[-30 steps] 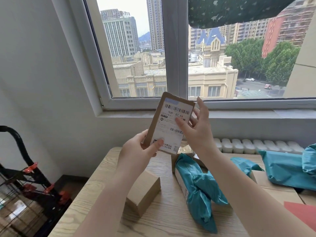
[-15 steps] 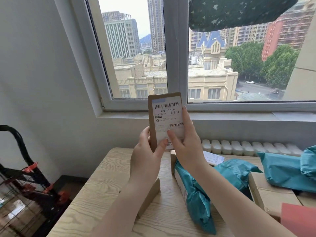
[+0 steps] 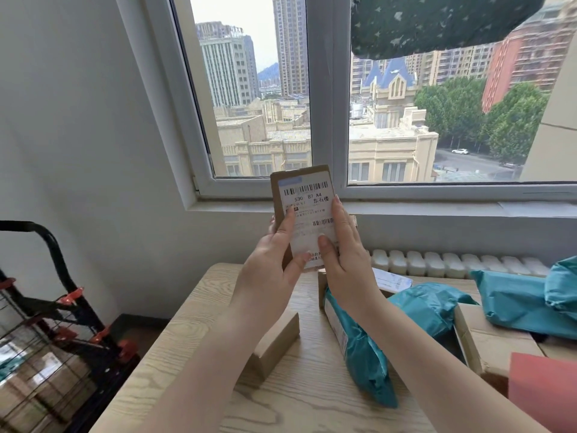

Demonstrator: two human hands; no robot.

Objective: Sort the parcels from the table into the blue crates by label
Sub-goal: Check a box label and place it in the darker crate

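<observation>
Small cardboard parcel [image 3: 304,210] held upright in the air above the bench's [image 3: 193,348] far left part, label side to the camera, in front of the window sill [image 3: 406,207]. Left hand [image 3: 274,260] grips its left edge, thumb laid across the lower label; right hand [image 3: 343,254] grips the right edge, thumb on the label face, fingers behind. Label reads 530 B7 A4, two barcodes on it. Bench left edge runs diagonally toward the near corner, with bare wood along it beside the arms; floor drops away left of that edge, where a black folding trolley [image 3: 62,307] with orange clips stands near the wall. On the bench, counted: one plain brown box [image 3: 274,345] under the left forearm; teal mailer bags, at least three, one [image 3: 362,357] lying lengthwise under the right forearm, others [image 3: 518,301] piled right; one larger carton [image 3: 490,342] at right; one red flat item [image 3: 543,389] at the near right corner. White radiator [image 3: 452,262] runs behind the bench.
</observation>
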